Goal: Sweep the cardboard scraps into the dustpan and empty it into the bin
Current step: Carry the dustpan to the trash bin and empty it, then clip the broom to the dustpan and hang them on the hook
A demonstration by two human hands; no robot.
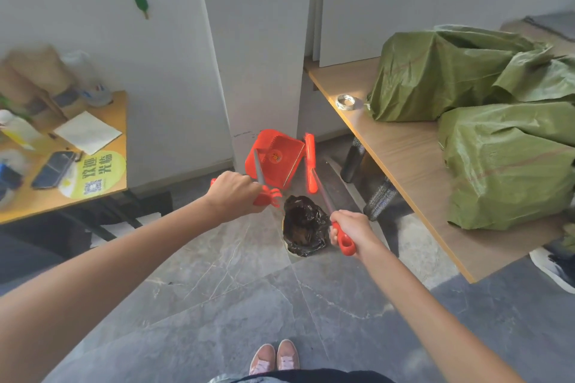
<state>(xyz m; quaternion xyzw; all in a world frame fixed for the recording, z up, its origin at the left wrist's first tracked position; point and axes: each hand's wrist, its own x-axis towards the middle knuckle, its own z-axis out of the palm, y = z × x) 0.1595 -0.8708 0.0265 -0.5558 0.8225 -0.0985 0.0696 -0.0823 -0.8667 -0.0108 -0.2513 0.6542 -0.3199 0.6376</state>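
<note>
A person's left hand point(236, 193) grips the dustpan point(273, 158), right hand point(351, 230) the broom point(310, 158), beyond the bin point(298, 205) (brownish bits inside): emptying looks done.

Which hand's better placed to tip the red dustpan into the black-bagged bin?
Left. The left hand grips the long handle of the red plastic dustpan, whose pan sits just beyond the black-bag-lined bin. The right hand is occupied holding the red long-handled broom.
</note>
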